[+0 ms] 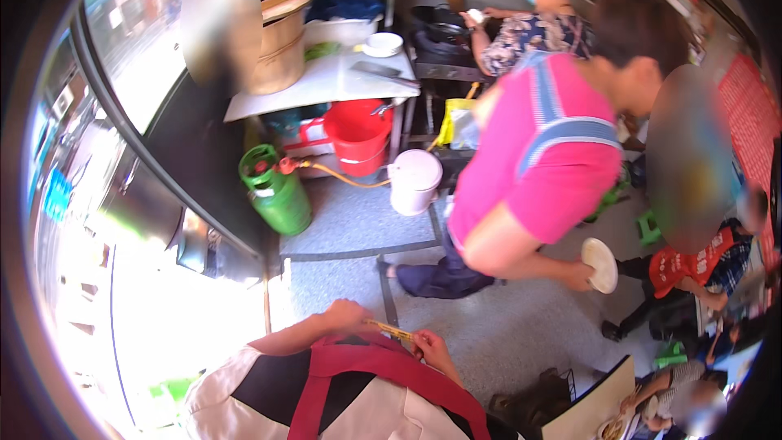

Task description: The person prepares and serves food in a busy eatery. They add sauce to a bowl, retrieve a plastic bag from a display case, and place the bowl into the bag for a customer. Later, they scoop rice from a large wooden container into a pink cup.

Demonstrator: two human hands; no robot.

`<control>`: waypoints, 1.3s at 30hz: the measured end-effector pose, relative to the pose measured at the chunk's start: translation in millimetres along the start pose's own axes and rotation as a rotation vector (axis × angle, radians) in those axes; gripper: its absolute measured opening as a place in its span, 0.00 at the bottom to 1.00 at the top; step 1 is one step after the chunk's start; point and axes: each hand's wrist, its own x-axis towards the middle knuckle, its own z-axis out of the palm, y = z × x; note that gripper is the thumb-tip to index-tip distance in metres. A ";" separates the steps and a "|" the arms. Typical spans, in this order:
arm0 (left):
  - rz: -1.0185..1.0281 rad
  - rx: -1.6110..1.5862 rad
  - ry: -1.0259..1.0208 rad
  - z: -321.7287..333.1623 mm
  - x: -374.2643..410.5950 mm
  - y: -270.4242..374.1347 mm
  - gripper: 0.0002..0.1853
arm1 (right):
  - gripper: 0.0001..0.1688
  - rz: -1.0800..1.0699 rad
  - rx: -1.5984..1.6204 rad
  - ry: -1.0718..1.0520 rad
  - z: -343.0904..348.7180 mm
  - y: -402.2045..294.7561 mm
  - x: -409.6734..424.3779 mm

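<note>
Between my two hands runs a narrow yellow strip (391,329) with dark printing, in front of my red apron (366,359). My left hand (346,316) is closed around its left end, with the fingers partly hidden. Thumb and fingers of my right hand (431,349) pinch the other end. A co-worker in a pink shirt (550,153) bends forward just ahead to the right, holding a white plate (599,265) low at one side. What the strip is made of is too small to tell.
Ahead stand a green gas cylinder (278,190) with an orange hose (345,177), a lidded pale bucket (416,182) and a red bucket (360,134) under a worktable (336,85). Another person works at a wok (446,30). Diners' table (589,403) lies at lower right.
</note>
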 end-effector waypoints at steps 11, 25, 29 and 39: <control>-0.096 -0.158 0.137 -42.3 13.4 -114.2 0.25 | 0.11 0.007 -0.110 -0.052 70.9 -76.3 118.4; -0.164 -0.522 1.088 -210.1 50.7 -370.3 0.22 | 0.07 -0.422 -0.446 0.121 188.8 -352.4 377.1; -0.184 -0.522 1.090 -213.3 66.7 -415.8 0.15 | 0.08 -0.726 -0.479 0.279 203.1 -474.3 439.3; -0.470 -0.666 1.112 -260.4 128.2 -504.8 0.08 | 0.11 -1.418 -0.192 0.292 254.6 -770.4 622.1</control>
